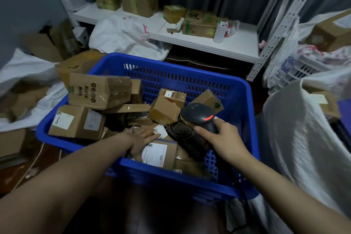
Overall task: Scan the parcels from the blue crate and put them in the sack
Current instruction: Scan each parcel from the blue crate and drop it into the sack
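Left hand (pixel 141 138) spread on labelled parcel (pixel 159 153) in blue crate (pixel 247 89); right hand (pixel 222 138) grips scanner (pixel 201 118). Tugging could topple piled boxes (pixel 98 91).

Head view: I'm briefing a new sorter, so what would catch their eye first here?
The bright blue crate in the centre, heaped with brown cardboard parcels, dominates. Above its near right part the right hand grips a black scanner with a red light glowing, while the left hand lies flat on a labelled parcel at the near edge. A white sack stands at the right.
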